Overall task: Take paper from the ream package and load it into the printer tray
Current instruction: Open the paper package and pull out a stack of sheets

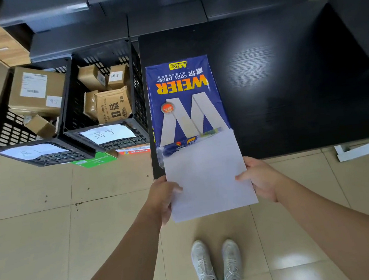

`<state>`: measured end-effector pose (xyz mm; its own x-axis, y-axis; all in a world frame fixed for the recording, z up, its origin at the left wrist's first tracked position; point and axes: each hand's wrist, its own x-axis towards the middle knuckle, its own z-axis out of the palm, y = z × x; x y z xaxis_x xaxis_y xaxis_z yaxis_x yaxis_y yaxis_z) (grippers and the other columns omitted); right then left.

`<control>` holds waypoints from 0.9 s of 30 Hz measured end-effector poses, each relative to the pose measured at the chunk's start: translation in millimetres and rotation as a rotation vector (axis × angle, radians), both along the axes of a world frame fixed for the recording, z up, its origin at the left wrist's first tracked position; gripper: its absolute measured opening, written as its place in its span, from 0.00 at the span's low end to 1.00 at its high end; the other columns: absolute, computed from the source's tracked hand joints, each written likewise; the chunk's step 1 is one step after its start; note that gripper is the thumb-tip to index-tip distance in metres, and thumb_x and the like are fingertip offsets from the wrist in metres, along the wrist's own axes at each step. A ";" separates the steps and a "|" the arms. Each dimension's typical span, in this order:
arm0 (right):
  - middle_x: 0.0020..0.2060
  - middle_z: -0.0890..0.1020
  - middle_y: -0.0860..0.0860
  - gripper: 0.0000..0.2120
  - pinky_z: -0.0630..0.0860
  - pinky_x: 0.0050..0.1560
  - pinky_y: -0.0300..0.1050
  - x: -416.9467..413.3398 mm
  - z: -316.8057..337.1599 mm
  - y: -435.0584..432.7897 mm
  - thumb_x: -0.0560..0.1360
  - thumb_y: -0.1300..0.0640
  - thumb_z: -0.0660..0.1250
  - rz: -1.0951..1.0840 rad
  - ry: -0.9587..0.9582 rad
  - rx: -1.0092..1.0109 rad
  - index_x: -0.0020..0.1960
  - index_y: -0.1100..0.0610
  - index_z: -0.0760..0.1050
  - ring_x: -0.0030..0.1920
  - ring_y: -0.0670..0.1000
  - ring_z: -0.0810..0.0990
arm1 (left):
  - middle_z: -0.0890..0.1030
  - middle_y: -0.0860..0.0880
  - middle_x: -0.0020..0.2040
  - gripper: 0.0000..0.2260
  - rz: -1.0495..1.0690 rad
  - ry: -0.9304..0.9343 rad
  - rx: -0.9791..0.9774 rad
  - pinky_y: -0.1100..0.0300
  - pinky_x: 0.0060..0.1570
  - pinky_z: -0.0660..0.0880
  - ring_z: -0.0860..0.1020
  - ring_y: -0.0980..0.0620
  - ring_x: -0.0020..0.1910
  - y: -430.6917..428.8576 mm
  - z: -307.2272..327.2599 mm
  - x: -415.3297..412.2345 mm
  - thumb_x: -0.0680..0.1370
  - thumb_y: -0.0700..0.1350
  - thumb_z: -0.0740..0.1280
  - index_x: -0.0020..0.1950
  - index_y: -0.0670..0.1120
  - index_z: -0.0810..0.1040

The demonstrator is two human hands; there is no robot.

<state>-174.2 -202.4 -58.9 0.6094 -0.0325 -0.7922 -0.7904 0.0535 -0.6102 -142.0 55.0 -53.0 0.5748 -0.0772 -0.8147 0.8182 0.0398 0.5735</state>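
we hold the paper stack (209,178) by its side edges — left hand (162,197) and right hand (261,178) pinching it, far end inside the torn ream package (185,97) on the black table (287,80). it could drag the wrapper, or sheets may fan and slip — no printer tray is in view.

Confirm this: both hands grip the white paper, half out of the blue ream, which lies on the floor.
Wrong in one respect. The head view shows the ream lying on the black table, not the floor. Otherwise right: left hand and right hand grip the paper, half out.
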 end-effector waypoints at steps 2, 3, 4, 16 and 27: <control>0.56 0.86 0.55 0.13 0.77 0.64 0.62 -0.1 -2.9 -1.2 0.78 0.58 0.67 -0.032 0.012 0.056 0.63 0.57 0.78 0.56 0.59 0.85 | 0.85 0.40 0.55 0.16 0.040 0.015 -0.015 0.40 0.58 0.78 0.84 0.38 0.52 -0.4 -3.5 0.5 0.72 0.43 0.71 0.58 0.40 0.80; 0.56 0.86 0.54 0.15 0.77 0.64 0.61 0.6 -4.2 -0.6 0.79 0.50 0.66 -0.057 0.028 0.039 0.62 0.57 0.78 0.56 0.58 0.85 | 0.86 0.41 0.55 0.15 0.043 0.007 0.005 0.40 0.59 0.78 0.84 0.38 0.54 -1.3 -5.2 1.1 0.76 0.48 0.70 0.58 0.41 0.81; 0.56 0.86 0.54 0.17 0.77 0.63 0.61 1.6 -5.3 1.1 0.79 0.46 0.64 -0.060 0.039 0.000 0.61 0.55 0.78 0.56 0.58 0.85 | 0.86 0.42 0.55 0.14 0.025 -0.011 0.040 0.39 0.59 0.78 0.83 0.38 0.54 -2.4 -6.3 1.1 0.78 0.50 0.68 0.57 0.41 0.81; 0.52 0.85 0.53 0.11 0.80 0.52 0.52 -69.1 26.9 17.9 0.81 0.61 0.60 0.049 -0.025 -0.204 0.59 0.56 0.79 0.51 0.55 0.84 | 0.86 0.42 0.54 0.11 -0.108 -0.066 0.101 0.37 0.58 0.78 0.84 0.38 0.54 1.5 21.7 -74.0 0.78 0.41 0.65 0.58 0.41 0.80; 0.48 0.88 0.50 0.13 0.81 0.50 0.50 -191.8 108.0 -3.7 0.80 0.67 0.60 -0.108 -0.059 -0.192 0.53 0.54 0.80 0.50 0.54 0.86 | 0.87 0.45 0.51 0.12 -0.294 -0.088 0.066 0.39 0.56 0.79 0.85 0.42 0.51 -26.0 99.1 -154.4 0.79 0.38 0.62 0.57 0.44 0.82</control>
